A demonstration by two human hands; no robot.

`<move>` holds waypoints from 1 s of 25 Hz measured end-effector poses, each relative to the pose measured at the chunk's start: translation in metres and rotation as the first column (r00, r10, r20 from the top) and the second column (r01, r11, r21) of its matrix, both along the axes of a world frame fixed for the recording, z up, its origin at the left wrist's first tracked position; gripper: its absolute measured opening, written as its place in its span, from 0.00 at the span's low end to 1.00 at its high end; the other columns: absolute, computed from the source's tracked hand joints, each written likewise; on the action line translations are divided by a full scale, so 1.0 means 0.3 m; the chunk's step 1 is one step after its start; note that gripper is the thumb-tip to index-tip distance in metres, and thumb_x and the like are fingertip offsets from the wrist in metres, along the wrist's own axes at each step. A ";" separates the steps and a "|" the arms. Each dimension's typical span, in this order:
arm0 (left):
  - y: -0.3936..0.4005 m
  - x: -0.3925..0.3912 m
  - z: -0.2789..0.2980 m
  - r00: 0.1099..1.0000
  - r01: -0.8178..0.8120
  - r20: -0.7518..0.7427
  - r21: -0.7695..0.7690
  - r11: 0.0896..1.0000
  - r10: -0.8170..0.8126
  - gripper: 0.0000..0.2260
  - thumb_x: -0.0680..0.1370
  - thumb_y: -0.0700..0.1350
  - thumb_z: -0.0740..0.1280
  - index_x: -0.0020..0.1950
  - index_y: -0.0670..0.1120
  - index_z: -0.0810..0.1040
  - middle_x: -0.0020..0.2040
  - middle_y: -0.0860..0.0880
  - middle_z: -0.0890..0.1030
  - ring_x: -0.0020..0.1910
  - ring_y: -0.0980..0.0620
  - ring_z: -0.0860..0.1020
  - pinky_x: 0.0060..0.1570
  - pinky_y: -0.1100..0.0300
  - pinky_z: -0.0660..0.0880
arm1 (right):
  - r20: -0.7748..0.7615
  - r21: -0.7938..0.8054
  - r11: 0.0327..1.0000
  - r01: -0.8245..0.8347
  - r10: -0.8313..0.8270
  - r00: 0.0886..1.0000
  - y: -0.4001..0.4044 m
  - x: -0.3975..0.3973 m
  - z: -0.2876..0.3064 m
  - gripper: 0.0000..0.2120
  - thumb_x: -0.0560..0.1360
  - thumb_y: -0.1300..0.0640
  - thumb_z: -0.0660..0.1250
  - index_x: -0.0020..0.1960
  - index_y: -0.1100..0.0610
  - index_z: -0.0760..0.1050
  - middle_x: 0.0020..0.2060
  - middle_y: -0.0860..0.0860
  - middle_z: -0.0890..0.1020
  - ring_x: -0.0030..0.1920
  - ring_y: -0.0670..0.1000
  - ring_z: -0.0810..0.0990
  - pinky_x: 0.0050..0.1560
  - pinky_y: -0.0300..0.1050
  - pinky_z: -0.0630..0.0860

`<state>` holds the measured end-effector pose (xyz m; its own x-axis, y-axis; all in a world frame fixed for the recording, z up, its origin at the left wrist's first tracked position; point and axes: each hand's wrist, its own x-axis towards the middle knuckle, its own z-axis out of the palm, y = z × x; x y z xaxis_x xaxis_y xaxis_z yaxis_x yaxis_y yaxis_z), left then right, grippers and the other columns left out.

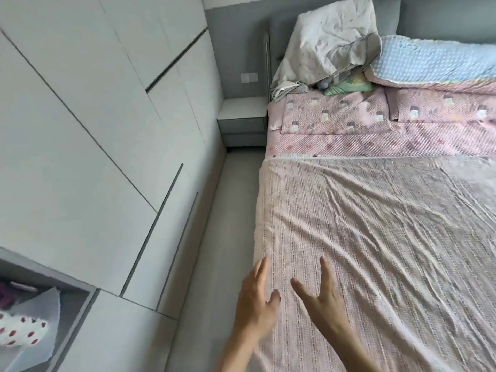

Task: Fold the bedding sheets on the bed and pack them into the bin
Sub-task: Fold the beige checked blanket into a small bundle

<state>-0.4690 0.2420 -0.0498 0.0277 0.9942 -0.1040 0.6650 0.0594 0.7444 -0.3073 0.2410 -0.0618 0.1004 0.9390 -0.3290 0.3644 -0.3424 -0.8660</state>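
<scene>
Hands spread, holding nothing: left hand at bed edge; right hand over pink sheet | bed

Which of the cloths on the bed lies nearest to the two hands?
The pale pink striped sheet, spread over the near part of the bed. Both hands, left and right, reach over its near corner. The blue blanket and grey cloth lie at the headboard.

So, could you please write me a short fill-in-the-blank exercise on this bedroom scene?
1. Both hands, left hand and right hand, have ____ fingers.
2. The striped sheet lies spread ____ on the bed.
3. The nightstand stands between the bed and the ____.

Missing words: straight; flat; wardrobe
</scene>
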 end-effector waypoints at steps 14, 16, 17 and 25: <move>0.299 -0.031 -0.056 0.732 0.671 0.012 -0.179 0.719 -0.681 0.36 0.79 0.43 0.64 0.80 0.56 0.46 0.79 0.56 0.53 0.77 0.55 0.55 0.75 0.60 0.54 | -0.027 -0.118 0.708 0.696 -0.703 0.711 -0.095 -0.183 -0.083 0.43 0.72 0.35 0.67 0.79 0.44 0.51 0.78 0.48 0.59 0.75 0.54 0.64 0.71 0.60 0.66; 0.289 0.011 -0.087 0.679 0.721 0.016 -0.206 0.662 -0.734 0.37 0.79 0.43 0.65 0.80 0.57 0.46 0.79 0.56 0.53 0.78 0.55 0.55 0.74 0.59 0.54 | -0.044 -0.136 0.677 0.723 -0.733 0.679 -0.116 -0.168 -0.114 0.42 0.73 0.35 0.67 0.79 0.45 0.51 0.79 0.46 0.57 0.76 0.52 0.62 0.73 0.59 0.64; 0.290 0.024 -0.112 0.650 0.737 0.003 -0.247 0.629 -0.760 0.37 0.79 0.43 0.65 0.79 0.57 0.45 0.79 0.56 0.53 0.78 0.54 0.54 0.74 0.59 0.55 | -0.036 -0.150 0.645 0.749 -0.761 0.648 -0.127 -0.172 -0.128 0.42 0.73 0.36 0.67 0.79 0.45 0.51 0.79 0.46 0.57 0.76 0.51 0.60 0.74 0.57 0.63; 0.453 0.202 -0.335 0.223 0.907 0.005 -0.368 0.205 -0.975 0.32 0.79 0.42 0.65 0.79 0.55 0.55 0.74 0.59 0.56 0.52 0.68 0.73 0.47 0.82 0.68 | 0.030 -0.287 0.253 0.924 -0.962 0.272 -0.017 -0.200 -0.294 0.31 0.77 0.45 0.66 0.76 0.44 0.58 0.76 0.45 0.63 0.74 0.49 0.63 0.71 0.50 0.64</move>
